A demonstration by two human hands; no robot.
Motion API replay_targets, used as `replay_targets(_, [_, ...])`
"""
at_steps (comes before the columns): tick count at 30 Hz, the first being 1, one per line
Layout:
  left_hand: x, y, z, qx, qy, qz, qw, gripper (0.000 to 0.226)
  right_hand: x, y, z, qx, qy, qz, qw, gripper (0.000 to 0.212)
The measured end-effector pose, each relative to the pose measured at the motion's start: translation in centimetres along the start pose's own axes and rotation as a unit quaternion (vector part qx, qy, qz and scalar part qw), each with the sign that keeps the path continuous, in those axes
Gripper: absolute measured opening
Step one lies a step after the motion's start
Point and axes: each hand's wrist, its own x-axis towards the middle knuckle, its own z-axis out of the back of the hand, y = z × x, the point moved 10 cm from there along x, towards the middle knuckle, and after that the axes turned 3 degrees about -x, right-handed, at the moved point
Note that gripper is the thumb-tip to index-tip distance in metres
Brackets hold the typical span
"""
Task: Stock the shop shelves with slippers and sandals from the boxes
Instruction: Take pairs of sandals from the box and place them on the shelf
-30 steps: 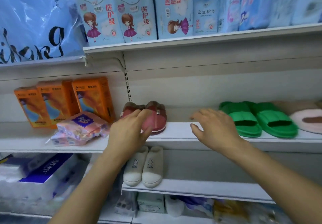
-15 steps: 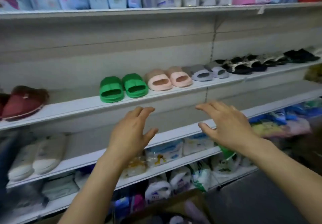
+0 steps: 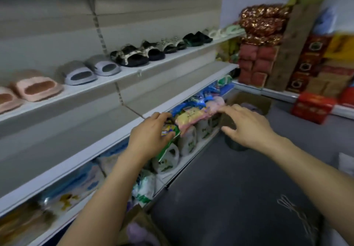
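Both hands are held out before the shop shelves, and nothing is gripped.

The left hand point(image 3: 151, 138) and right hand point(image 3: 247, 127) are seen with loose, spread fingers; slippers and sandals point(image 3: 132, 55) are lined on the upper shelf point(image 3: 145, 69); a cardboard box point(image 3: 249, 102) stands on the floor beyond.

Slippers point(image 3: 80, 73) in a row on the shelf point(image 3: 134, 73), cardboard box point(image 3: 249, 100) on the floor beyond.

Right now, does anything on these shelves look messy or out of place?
The slippers sit in neat pairs on their shelf. Lower down, the snack packets spill past the shelf edge in a loose heap. Both hands are empty.
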Motion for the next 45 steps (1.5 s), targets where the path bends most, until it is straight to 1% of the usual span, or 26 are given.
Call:
replay_targets(3, [6.4,-3.1,-4.7,0.011,0.01,-0.024,1.0,0.053,2.4,-6.5,-2.5,-0.003,0.011,-0.039,0.999,0.053])
replay_targets(5, [11.0,-4.8,-8.1,0.006,0.03,-0.034,0.999,0.054,4.9,-10.7,-4.2,-0.009,0.023,-0.058,0.998,0.052])
replay_targets(9, [20.4,-6.6,-14.4,-0.036,0.06,-0.037,0.997,0.053,11.2,-18.8,-7.4,-0.018,0.038,-0.085,0.996,0.05])
replay_targets(13, [30.8,-8.2,-20.4,-0.063,0.112,-0.033,0.991,0.055,18.3,-27.2,-10.4,0.003,0.073,-0.12,0.99,0.046])
replay_targets(16, [38.1,-10.4,-23.9,-0.078,0.129,-0.047,0.988,0.052,22.3,-33.8,-11.5,0.011,0.063,-0.143,0.988,0.045])
replay_targets(20, [45.5,-13.4,-29.5,-0.111,0.167,-0.059,0.978,0.05,26.1,-41.7,-14.5,0.021,0.078,-0.167,0.983,0.043])
replay_targets(23, [50.4,-15.5,-33.8,-0.129,0.178,-0.067,0.973,0.047,29.1,-47.1,-17.6,0.032,0.102,-0.172,0.979,0.041])
replay_targets(28, [58.6,-17.3,-42.4,-0.163,0.215,-0.025,0.963,0.047,35.1,-55.9,-23.2,0.063,0.141,-0.161,0.975,0.039])
replay_targets(32, [65.2,-18.0,-50.0,-0.187,0.239,0.02,0.953,0.047,41.4,-63.5,-27.7,0.04,0.192,-0.139,0.971,0.039])
replay_targets(37, [71.1,-18.8,-59.2,-0.231,0.298,0.102,0.921,0.044,47.6,-72.2,-34.1,0.06,0.252,-0.122,0.958,0.034])
replay_targets(41, [74.6,-17.8,-65.2,-0.243,0.332,0.156,0.898,0.043,50.9,-76.2,-40.8,0.094,0.319,-0.119,0.936,0.029])
replay_targets(45, [77.9,-15.9,-71.4,-0.24,0.362,0.182,0.882,0.041,53.2,-78.0,-48.4,0.09,0.386,-0.108,0.912,0.028])
